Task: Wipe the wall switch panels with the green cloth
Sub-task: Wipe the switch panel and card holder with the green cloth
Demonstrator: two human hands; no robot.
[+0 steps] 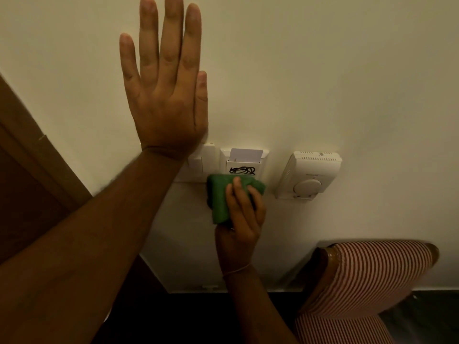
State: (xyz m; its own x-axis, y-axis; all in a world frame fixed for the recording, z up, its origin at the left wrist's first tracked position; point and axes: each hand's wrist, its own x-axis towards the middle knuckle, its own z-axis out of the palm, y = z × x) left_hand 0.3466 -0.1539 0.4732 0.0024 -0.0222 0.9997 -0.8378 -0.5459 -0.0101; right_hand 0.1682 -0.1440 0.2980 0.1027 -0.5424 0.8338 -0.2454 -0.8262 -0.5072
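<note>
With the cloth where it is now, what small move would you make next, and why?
Probably slide the green cloth in the right hand upward over the key-card panel; it sits at that panel's lower edge, leaving the face above uncovered.

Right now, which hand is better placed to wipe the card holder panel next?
The right hand. It already grips the green cloth pressed just below the card holder panel. The left hand lies flat and open on the wall above the switch plate, holding nothing.
</note>
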